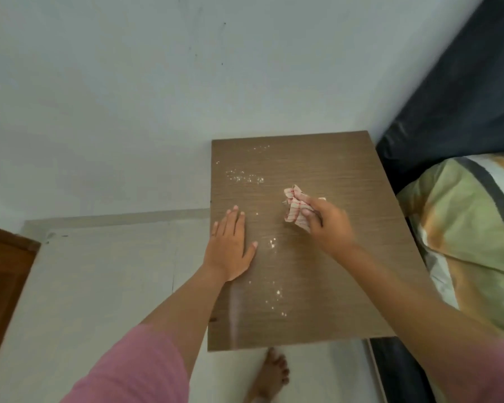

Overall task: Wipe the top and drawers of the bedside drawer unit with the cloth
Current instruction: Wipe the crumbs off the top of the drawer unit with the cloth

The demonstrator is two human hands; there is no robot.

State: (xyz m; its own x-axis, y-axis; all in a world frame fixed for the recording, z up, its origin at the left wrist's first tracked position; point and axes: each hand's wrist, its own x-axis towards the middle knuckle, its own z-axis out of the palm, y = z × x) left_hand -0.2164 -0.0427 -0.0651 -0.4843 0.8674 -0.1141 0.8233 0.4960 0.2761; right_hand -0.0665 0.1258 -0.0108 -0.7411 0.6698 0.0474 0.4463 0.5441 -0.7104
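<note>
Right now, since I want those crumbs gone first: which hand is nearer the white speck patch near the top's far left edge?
Left. The left hand lies flat just below that speck patch; the right hand, gripping the cloth, is off to its right.

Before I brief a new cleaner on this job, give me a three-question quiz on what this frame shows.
1. True or false: the left hand lies flat on the wooden top.
2. Which hand grips the checked cloth?
3. The white specks lie mostly: A) on the left half of the top, B) along its right edge beside the bedding.

Key: 1 true; 2 the right hand; 3 A.
</note>
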